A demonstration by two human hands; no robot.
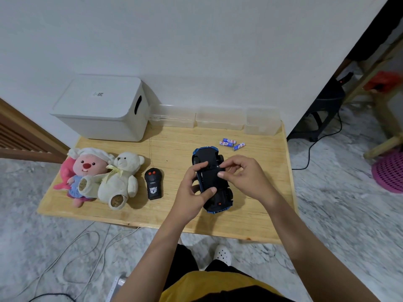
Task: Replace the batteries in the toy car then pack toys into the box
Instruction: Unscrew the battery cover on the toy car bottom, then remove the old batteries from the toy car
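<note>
Hands at work over the near half of the wooden bench [250, 223]: left hand [192, 192] with its grip clamped on the side of the upturned blue toy car [212, 182], right hand [244, 177] pinching at the car's black underside. Farther off, remote control [153, 184] and two plush toys [104, 177] to the left, loose batteries [231, 143] beyond the car. Against the wall, lidded white box [102, 107] and clear containers [219, 117].
</note>
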